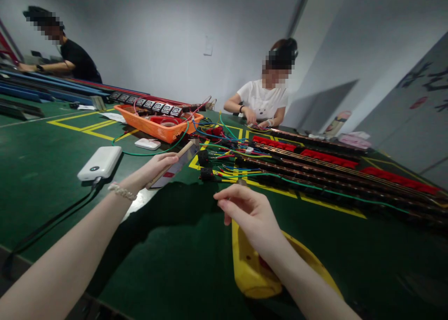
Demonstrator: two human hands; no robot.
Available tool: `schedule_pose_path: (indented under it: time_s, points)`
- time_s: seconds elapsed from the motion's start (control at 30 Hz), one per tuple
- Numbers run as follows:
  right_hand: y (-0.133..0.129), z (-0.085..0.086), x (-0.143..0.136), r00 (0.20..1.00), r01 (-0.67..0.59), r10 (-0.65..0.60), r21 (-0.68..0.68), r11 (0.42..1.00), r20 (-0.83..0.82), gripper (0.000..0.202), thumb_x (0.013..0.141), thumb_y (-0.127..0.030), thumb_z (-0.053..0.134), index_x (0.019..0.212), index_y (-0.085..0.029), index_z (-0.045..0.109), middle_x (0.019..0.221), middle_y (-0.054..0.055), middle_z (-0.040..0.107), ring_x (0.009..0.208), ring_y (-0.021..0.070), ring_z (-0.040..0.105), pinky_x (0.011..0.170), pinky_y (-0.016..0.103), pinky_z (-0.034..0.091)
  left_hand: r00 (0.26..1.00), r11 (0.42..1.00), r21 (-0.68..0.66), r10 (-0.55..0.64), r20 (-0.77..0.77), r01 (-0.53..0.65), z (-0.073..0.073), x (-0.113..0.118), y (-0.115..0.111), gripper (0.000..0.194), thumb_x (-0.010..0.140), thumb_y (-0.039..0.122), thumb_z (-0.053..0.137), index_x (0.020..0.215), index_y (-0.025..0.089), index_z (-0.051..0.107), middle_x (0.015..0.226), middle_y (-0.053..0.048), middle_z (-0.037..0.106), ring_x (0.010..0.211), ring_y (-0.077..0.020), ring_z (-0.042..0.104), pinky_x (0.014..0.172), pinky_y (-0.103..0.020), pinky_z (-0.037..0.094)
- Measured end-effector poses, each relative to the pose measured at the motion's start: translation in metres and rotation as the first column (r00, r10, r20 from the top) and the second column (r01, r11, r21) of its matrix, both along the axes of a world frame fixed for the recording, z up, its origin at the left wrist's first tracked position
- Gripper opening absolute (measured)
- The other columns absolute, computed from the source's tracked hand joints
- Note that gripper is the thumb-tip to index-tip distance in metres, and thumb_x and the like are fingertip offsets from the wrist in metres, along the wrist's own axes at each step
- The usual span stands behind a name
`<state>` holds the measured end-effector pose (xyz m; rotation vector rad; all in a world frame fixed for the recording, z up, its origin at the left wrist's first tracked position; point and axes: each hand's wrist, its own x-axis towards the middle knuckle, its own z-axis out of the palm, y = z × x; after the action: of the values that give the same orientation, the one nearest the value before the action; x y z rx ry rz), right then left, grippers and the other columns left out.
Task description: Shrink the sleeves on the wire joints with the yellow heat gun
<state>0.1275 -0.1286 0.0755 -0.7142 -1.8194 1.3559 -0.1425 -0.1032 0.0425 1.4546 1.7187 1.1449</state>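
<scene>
My left hand [158,167] grips a smartphone [177,166] in a light-coloured case, tilted with its lit screen towards the right. A braided band circles my left wrist. To the right, my right hand [250,210] hovers with bent fingers, thumb and forefinger tips close together, and no object shows in it. Beneath the right wrist and forearm lies a yellow plastic container [257,282], partly hidden by the arm; a bit of red shows inside. Just beyond the fingers, connector ends with coloured wires [224,170] lie on the green table [168,264].
At left sit a white power bank [100,163] with a black cable and a small white case [147,144]. Behind is an orange basket [154,124] holding parts. Long dark strips [336,180] reach right. Two co-workers, one in white [264,98] and one in black [79,61], sit beyond.
</scene>
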Motion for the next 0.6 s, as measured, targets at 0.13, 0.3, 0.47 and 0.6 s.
schedule_pose_path:
  time_s: [0.13,0.3,0.47,0.6]
  points:
    - [-0.006,0.003,0.001,0.987,-0.056,0.022,0.211,0.976,0.158,0.012,0.081,-0.024,0.053,0.084,-0.020,0.064,0.074,0.000,0.059,0.064,0.0105,0.054,0.054,0.021,0.043,0.885,0.997,0.023,0.075,-0.460,-0.072,-0.009,-0.023,0.004,0.064,0.065,0.063,0.050,0.115,0.023,0.057,0.098,-0.005,0.064,0.085,-0.0240,0.058,0.071,-0.030,0.043]
    - [-0.015,0.005,0.016,0.963,-0.075,-0.054,0.457,0.886,0.263,0.013,0.084,-0.022,0.049,0.086,-0.020,0.062,0.079,0.001,0.059,0.072,0.0125,0.055,0.065,0.025,0.044,0.664,0.991,-0.032,0.064,-0.745,-0.131,-0.027,-0.037,0.007,0.068,0.061,0.066,0.051,0.115,0.025,0.057,0.093,-0.008,0.064,0.084,-0.0269,0.057,0.066,-0.030,0.039]
    - [-0.028,-0.023,0.071,0.914,-0.052,-0.200,0.588,0.807,0.354,0.025,0.086,-0.027,0.042,0.108,-0.023,0.055,0.104,0.008,0.054,0.093,0.0198,0.054,0.078,0.032,0.046,0.634,0.993,-0.036,0.046,-0.772,-0.117,-0.037,-0.045,0.016,0.070,0.064,0.067,0.047,0.120,0.025,0.052,0.109,-0.010,0.060,0.099,-0.0309,0.052,0.079,-0.037,0.037]
    - [-0.034,-0.052,0.112,0.801,-0.146,-0.391,0.781,0.607,0.454,0.066,0.074,-0.047,0.056,0.132,-0.024,0.035,0.122,0.013,0.046,0.105,0.0315,0.049,0.081,0.041,0.045,0.617,0.988,0.075,0.145,-0.773,-0.138,-0.040,-0.024,0.021,0.070,0.068,0.062,0.048,0.124,0.020,0.046,0.123,-0.013,0.050,0.113,-0.0355,0.041,0.094,-0.048,0.024]
